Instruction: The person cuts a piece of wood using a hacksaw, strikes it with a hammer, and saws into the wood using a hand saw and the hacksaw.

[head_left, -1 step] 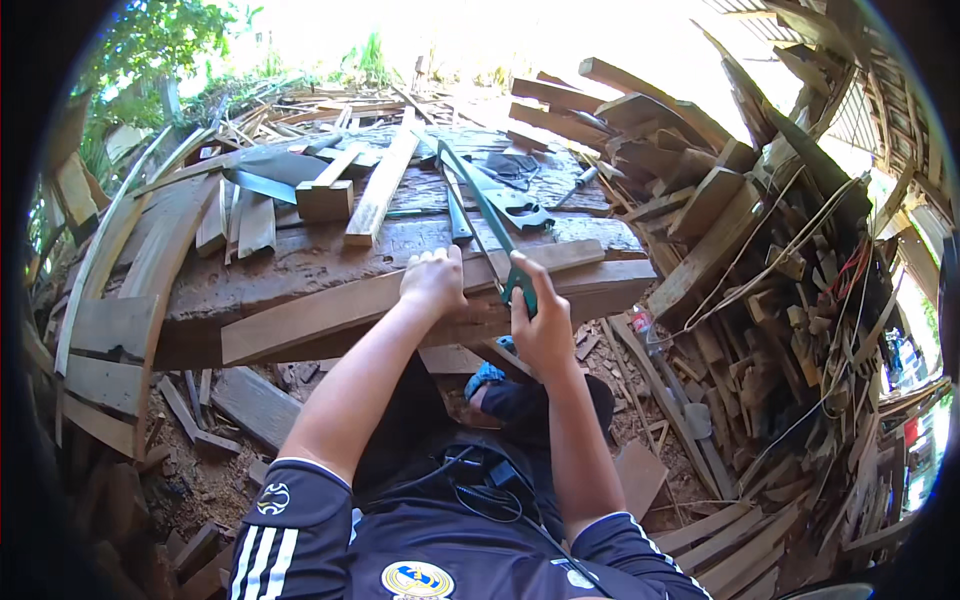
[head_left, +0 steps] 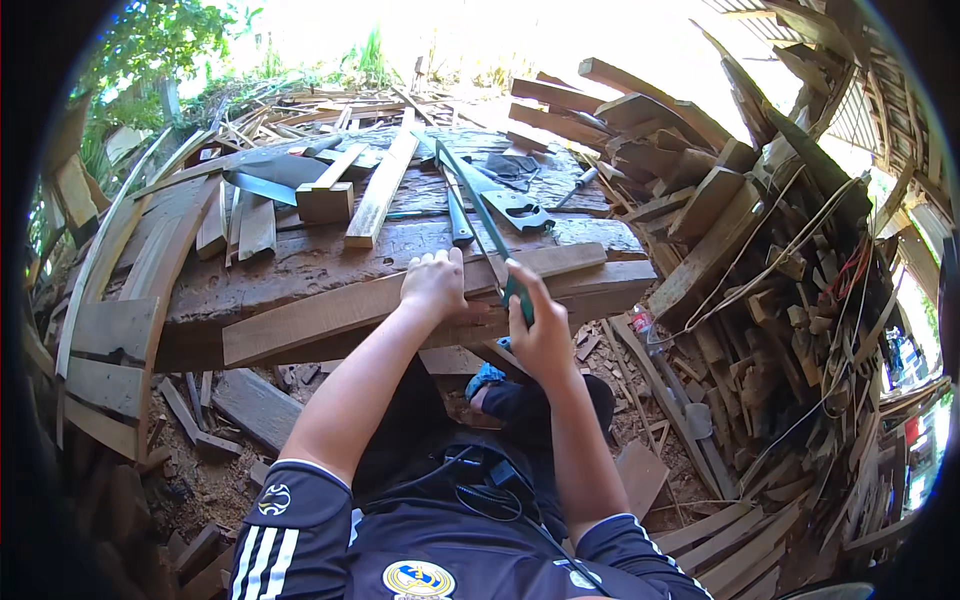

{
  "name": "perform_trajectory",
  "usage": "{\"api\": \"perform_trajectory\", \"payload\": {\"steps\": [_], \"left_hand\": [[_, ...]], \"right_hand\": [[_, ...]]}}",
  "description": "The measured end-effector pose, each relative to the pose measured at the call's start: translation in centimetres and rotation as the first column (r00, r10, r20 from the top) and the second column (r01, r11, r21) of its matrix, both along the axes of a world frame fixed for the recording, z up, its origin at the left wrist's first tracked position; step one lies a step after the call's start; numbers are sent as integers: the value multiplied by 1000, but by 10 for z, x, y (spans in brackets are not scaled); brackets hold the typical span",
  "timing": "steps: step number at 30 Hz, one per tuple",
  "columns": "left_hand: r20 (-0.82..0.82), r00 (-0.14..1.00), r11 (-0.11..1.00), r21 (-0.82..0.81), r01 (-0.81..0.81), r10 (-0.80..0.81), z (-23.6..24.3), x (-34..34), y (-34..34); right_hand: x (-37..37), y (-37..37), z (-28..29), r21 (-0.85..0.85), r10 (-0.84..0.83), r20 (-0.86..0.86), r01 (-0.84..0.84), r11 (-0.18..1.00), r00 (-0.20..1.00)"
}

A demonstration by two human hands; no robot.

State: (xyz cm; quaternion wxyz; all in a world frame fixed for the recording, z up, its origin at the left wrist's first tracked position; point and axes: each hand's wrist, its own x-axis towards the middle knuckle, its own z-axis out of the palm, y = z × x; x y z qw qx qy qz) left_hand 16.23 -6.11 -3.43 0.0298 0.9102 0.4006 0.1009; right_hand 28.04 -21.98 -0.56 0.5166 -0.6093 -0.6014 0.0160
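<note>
A green-framed hacksaw (head_left: 474, 191) slants across the bench, with my right hand (head_left: 541, 325) closed round its green handle. Its thin blade crosses a long wooden board (head_left: 330, 312) lying along the near edge of the bench. My left hand (head_left: 434, 284) grips this board just left of the blade, fingers bent over its far edge and thumb on the near side. Beyond my left hand lies a tool with a dark blue-grey handle (head_left: 459, 220). A handsaw with a grey handle (head_left: 524, 212) rests to the right of the hacksaw frame.
The rough timber bench (head_left: 300, 250) carries several wood pieces (head_left: 383, 190) and another saw blade (head_left: 262, 187). A thin screwdriver-like tool (head_left: 580, 184) lies at its far right. Stacked timber (head_left: 715, 215) rises on the right. Offcuts and sawdust (head_left: 230, 485) cover the ground.
My right hand and the hacksaw have shifted slightly toward me, and the frame's angle has changed a little. The board has slid very slightly right. My left hand keeps its grip.
</note>
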Motion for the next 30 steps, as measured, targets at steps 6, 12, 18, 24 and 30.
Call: {"api": "perform_trajectory", "payload": {"steps": [6, 12, 18, 24, 30], "left_hand": [[67, 998, 1000, -6, 4, -4, 11, -19, -2], [52, 997, 998, 45, 50, -52, 14, -14, 6], [61, 998, 999, -21, 33, -31, 17, -11, 9], [58, 998, 999, -24, 38, -37, 12, -1, 1], [53, 999, 1000, -30, -6, 7, 11, -23, 2]], "right_hand": [[-25, -97, -57, -39, 9, -576, -39, 998, 818], [-31, -200, -76, -103, -155, -612, 116, 988, 776], [-12, -130, -57, -203, -140, -463, 50, 978, 875], [7, -20, -31, -147, -102, -443, 40, 988, 891], [-20, -102, -47, -195, 9, -579, -149, 970, 815]]}}
